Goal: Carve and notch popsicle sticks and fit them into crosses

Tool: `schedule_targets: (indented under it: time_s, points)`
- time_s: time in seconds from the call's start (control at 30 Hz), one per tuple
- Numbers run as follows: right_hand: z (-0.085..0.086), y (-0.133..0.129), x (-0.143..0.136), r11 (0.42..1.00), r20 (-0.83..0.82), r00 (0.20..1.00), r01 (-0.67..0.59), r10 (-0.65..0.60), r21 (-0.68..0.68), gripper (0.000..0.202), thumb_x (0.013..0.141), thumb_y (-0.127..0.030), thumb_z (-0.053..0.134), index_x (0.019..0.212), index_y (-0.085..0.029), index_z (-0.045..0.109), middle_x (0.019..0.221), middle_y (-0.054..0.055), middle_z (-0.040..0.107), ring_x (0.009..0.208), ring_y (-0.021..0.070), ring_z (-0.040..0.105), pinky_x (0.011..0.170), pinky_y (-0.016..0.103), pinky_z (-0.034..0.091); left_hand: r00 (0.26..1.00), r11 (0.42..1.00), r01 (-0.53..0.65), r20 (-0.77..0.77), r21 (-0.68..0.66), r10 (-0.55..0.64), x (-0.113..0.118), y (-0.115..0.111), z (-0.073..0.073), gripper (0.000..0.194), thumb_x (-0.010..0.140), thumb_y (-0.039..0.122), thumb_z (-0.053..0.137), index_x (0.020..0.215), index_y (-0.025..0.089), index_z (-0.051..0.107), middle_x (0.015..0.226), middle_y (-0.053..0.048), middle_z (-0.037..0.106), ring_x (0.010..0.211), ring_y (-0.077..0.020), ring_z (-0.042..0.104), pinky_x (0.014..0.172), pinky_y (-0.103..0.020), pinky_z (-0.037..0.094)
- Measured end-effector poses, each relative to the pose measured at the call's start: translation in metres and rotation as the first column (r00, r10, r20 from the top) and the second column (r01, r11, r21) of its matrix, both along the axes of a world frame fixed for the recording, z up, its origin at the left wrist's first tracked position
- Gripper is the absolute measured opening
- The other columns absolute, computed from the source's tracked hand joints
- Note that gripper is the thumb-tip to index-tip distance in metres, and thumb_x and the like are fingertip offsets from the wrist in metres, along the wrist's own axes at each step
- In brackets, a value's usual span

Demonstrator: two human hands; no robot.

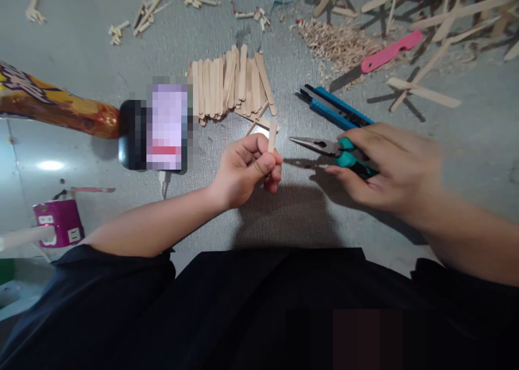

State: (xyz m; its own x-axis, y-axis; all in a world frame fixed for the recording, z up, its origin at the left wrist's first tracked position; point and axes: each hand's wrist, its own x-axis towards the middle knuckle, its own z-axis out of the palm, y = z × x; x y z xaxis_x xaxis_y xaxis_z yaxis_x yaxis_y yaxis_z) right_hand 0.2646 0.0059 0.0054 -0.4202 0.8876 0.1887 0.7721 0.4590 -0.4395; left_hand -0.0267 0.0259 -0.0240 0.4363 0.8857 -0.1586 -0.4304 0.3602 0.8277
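Note:
My left hand (pixel 253 167) pinches a pale popsicle stick (pixel 273 135), which stands up from between thumb and fingers. To the right, my right hand (pixel 385 162) is wrapped around the teal and black handles of needle-nose pliers (pixel 316 145). The pliers' jaws look closed and point left toward the stick, a short gap away from it. A row of popsicle sticks (pixel 227 83) lies just beyond my left hand. Beyond my right hand rests a blue utility knife (pixel 338 106), its near end hidden behind that hand.
A phone (pixel 167 127), its screen blurred, stands at left beside a snack packet (pixel 60 102). A purple power adapter (pixel 59 222) sits lower left. At upper right are a pink-handled blade (pixel 391 51), wood chips (pixel 340 43) and joined sticks (pixel 458 13). Cut bits (pixel 117 32) lie at upper left.

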Motion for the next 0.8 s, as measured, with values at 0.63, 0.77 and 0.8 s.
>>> schedule_targets:
  time_s: [0.63, 0.77, 0.8]
  points:
    - [-0.0059, 0.0008, -0.0027, 0.996, -0.061, 0.994, -0.089, 0.090, 0.030, 0.027, 0.113, -0.047, 0.073, 0.137, -0.033, 0.075, 0.120, 0.012, 0.086, 0.109, 0.0415, 0.085, 0.086, 0.058, 0.068, 0.979, 0.981, -0.173, -0.092, 0.092, 0.182, 0.0048, -0.0043, -0.0045, 0.037, 0.098, 0.050, 0.097, 0.091, 0.017, 0.081, 0.067, 0.002, 0.077, 0.047, -0.0071, 0.068, 0.046, -0.017, 0.059]
    - [-0.0050, 0.0011, -0.0047, 0.997, -0.056, 0.995, -0.082, 0.082, 0.011, 0.026, 0.114, -0.048, 0.072, 0.137, -0.036, 0.075, 0.121, 0.011, 0.087, 0.110, 0.0394, 0.085, 0.092, 0.057, 0.069, 0.978, 0.979, -0.179, -0.092, 0.098, 0.188, 0.0049, -0.0041, -0.0052, 0.039, 0.096, 0.052, 0.098, 0.092, 0.017, 0.081, 0.066, 0.003, 0.077, 0.046, -0.0070, 0.067, 0.045, -0.016, 0.058]
    - [-0.0059, 0.0018, -0.0048, 0.996, -0.062, 0.994, -0.083, 0.084, 0.025, 0.027, 0.113, -0.048, 0.073, 0.136, -0.035, 0.075, 0.121, 0.011, 0.087, 0.109, 0.0389, 0.085, 0.091, 0.056, 0.069, 0.977, 0.979, -0.180, -0.094, 0.097, 0.189, 0.0048, -0.0043, -0.0055, 0.039, 0.096, 0.052, 0.098, 0.092, 0.017, 0.081, 0.066, 0.003, 0.077, 0.046, -0.0070, 0.067, 0.045, -0.016, 0.058]
